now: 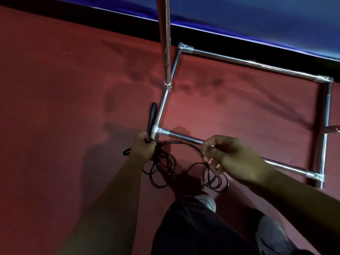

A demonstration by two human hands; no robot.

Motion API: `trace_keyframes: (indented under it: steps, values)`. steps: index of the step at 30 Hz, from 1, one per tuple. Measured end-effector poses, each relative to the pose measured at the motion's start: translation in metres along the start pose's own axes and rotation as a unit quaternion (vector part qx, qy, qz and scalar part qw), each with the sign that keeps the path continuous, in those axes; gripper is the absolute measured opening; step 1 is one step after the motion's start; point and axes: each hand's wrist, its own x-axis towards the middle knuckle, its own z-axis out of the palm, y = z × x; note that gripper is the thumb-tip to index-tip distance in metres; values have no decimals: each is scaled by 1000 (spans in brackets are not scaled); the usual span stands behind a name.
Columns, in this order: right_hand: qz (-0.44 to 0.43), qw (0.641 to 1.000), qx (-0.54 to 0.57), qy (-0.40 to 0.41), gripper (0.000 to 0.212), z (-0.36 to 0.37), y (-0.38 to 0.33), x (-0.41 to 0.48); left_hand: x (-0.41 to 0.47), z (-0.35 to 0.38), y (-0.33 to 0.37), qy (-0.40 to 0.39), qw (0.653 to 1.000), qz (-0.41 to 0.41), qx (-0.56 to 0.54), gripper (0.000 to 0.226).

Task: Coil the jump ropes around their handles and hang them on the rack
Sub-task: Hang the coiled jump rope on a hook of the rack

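Your left hand (145, 146) clenched round black handles (152, 115), at near-left corner of rack (253, 64) base frame. Your right hand (233, 159) pinches rope (160, 173) between thumb and fingers, over near rail. Rope hangs between both hands in loose tangled loops above red floor (64, 89), just beyond your shoe (207, 201).

The rack frame (248, 63) lies on the floor (55, 89), its far bar against the wall (239, 13). The left hand (145, 145) holds the handles (152, 116) at its near-left corner. The right hand (235, 159), over the near bar, pinches the rope (166, 162), which hangs in loops between them, perhaps reaching the floor.
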Motion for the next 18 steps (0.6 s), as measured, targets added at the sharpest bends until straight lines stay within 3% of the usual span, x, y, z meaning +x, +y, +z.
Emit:
trace_keyframes:
  steps: [3, 7, 12, 18]
  values:
    - [6, 1000, -5, -7, 15, 3, 3, 8, 10, 7, 3, -37, 998, -7, 43, 34]
    - [8, 1000, -13, -23, 14, 8, 3, 18, 21, 14, 8, -13, 997, -28, 70, 62]
    - [31, 999, -4, -23, 16, 19, 3, 25, 33, 17, 15, -33, 988, -42, 141, 54]
    - [44, 998, -22, -38, 15, 20, 8, 25, 35, 14, 1, 5, 995, -81, 62, 39]
